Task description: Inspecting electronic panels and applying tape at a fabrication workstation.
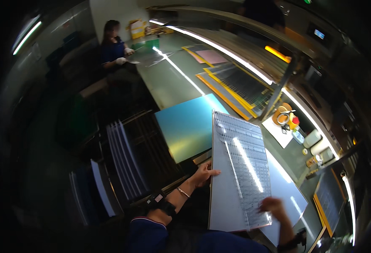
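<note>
A large flat panel point(230, 194) with a dark printed grid pattern and a pale bare strip stands tilted before me, reflecting the lamps. At its left edge my left hand point(202, 174) is closed, the thumb lying over the front face. Close to the panel's lower right part is my right hand point(274, 206), bent and smeared by motion; whether it touches the surface cannot be made out. Partly hidden behind the panel, a pale glossy sheet point(289, 200) lies on the bench. A shiny blue-green sheet point(189, 124) rests beyond it to the left.
Yellow-edged framed screens point(240, 84) lie farther along the green bench point(162, 82). Tape rolls point(283, 118) and bottles point(313, 138) stand at the right beneath a lit overhead shelf. Upright panels point(124, 160) fill a dark rack at left. A gloved co-worker point(114, 48) is at the far left.
</note>
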The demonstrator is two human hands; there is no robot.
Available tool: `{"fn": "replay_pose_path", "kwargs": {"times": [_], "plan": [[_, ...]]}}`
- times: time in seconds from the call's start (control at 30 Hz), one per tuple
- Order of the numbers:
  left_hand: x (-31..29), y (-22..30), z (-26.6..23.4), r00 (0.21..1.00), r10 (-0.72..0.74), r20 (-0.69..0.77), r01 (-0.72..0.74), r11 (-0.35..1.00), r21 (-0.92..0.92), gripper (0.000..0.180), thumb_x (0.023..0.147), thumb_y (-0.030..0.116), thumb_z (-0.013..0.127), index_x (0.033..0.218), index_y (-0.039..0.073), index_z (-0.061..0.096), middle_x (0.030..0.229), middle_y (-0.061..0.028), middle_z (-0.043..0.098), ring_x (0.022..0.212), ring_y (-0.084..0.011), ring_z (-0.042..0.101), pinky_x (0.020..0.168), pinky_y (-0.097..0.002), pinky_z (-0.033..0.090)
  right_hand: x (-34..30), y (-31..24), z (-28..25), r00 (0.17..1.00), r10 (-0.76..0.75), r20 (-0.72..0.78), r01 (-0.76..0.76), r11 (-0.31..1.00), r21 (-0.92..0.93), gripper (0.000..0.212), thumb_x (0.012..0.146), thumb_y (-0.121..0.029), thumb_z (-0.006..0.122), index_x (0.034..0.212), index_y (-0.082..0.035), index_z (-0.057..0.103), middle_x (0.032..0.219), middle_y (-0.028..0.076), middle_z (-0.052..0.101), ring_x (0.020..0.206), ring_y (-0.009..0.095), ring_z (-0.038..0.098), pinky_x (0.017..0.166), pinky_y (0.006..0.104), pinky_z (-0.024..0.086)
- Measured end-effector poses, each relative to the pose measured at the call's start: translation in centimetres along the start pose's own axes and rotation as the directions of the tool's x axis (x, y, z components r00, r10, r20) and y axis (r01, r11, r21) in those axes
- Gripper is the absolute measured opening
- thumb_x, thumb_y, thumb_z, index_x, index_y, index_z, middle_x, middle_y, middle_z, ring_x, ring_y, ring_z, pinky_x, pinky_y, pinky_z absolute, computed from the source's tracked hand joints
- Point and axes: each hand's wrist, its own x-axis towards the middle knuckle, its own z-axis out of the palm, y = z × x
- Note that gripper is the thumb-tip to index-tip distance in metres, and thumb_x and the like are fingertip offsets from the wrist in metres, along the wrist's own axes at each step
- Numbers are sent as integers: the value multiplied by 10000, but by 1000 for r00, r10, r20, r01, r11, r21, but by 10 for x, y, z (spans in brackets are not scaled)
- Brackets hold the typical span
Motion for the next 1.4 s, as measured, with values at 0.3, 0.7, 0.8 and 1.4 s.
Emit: {"fn": "replay_pose_path", "kwargs": {"times": [0.3, 0.7, 0.8, 1.4], "plan": [[-134, 32, -16, 944, 142, -297, -86, 977, 195, 395, 786, 101, 708, 1135, -31, 578, 1007, -119, 634, 937, -192, 621, 857, -320, 510, 29, 45, -170, 875, -66, -480, -100, 945, -312, 92, 886, 5, 541, 850, 44, 616, 645, 110, 624, 554, 188, 652, 455, 305, 561], [-247, 134, -37, 404, 647, -646, -275, 760, 589, 182, 772, 19, 670, 952, 0, 646, 853, -37, 648, 729, -112, 592, 667, -259, 493, 24, 92, -169, 845, -23, -535, -50, 991, -122, 133, 934, -147, 568, 914, -16, 584, 655, 81, 609, 427, 130, 555, 384, 250, 475], [-260, 170, -59, 202, 724, -659, -307, 686, 660, 125, 783, 14, 648, 907, 8, 660, 805, -30, 647, 700, -99, 583, 667, -254, 475, 26, 95, -166, 846, 11, -534, -86, 989, -116, 141, 929, -151, 577, 948, -14, 602, 662, 78, 611, 427, 131, 558, 391, 251, 481], [-243, 270, -150, 108, 943, -314, 232, 283, 931, 58, 761, 16, 600, 775, -12, 648, 595, 36, 520, 542, -25, 415, 476, -232, 325, -32, 109, -159, 718, 6, -696, -167, 972, -164, 168, 928, -162, 592, 1004, -13, 607, 668, 71, 613, 466, 130, 572, 412, 238, 480]]}}
